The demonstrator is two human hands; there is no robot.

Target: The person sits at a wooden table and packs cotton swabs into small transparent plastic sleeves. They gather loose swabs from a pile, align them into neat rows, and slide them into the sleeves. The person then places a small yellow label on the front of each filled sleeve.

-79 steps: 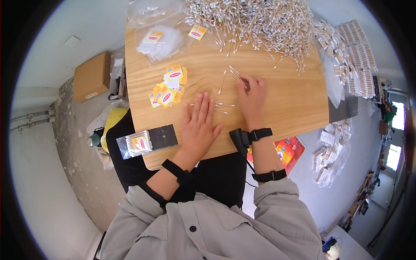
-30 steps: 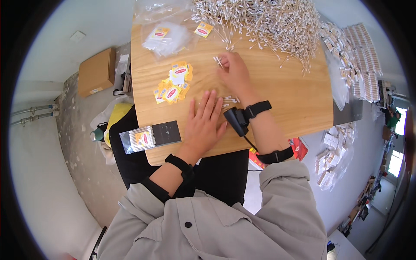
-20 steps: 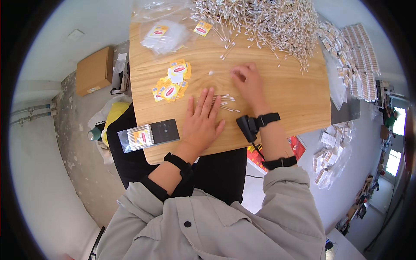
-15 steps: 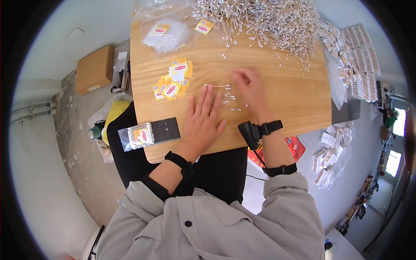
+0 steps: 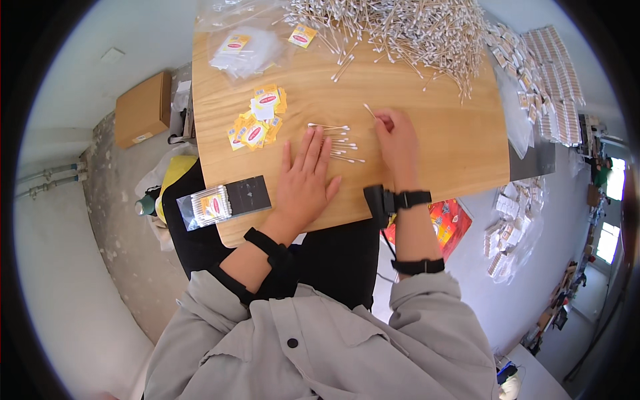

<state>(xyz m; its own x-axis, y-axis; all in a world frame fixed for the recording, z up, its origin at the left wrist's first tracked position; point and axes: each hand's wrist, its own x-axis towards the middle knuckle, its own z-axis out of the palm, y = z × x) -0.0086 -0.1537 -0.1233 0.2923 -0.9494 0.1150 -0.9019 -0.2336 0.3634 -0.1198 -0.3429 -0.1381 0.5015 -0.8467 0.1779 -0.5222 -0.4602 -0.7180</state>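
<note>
My left hand lies palm down with its fingers stretched out, resting over a small row of cotton swabs. Their white tips stick out to the right of the fingers, and the other ends are hidden beneath. To the right, my right hand is closed in a pinch on a single cotton swab, which points up and to the left just above the wooden table. Left of my left hand sit several yellow label cards in a loose pile. A clear bag of swabs with a yellow card lies near the front left edge.
A large heap of loose swabs covers the table's far side. Clear plastic bags and another yellow card are at the far left. Packed swab bundles stand beyond the right edge. A cardboard box is on the left.
My right hand has turned, and a swab now shows clearly between its fingertips, pointing up-left. My left hand stays flat on the row. The whole view has shifted slightly.
</note>
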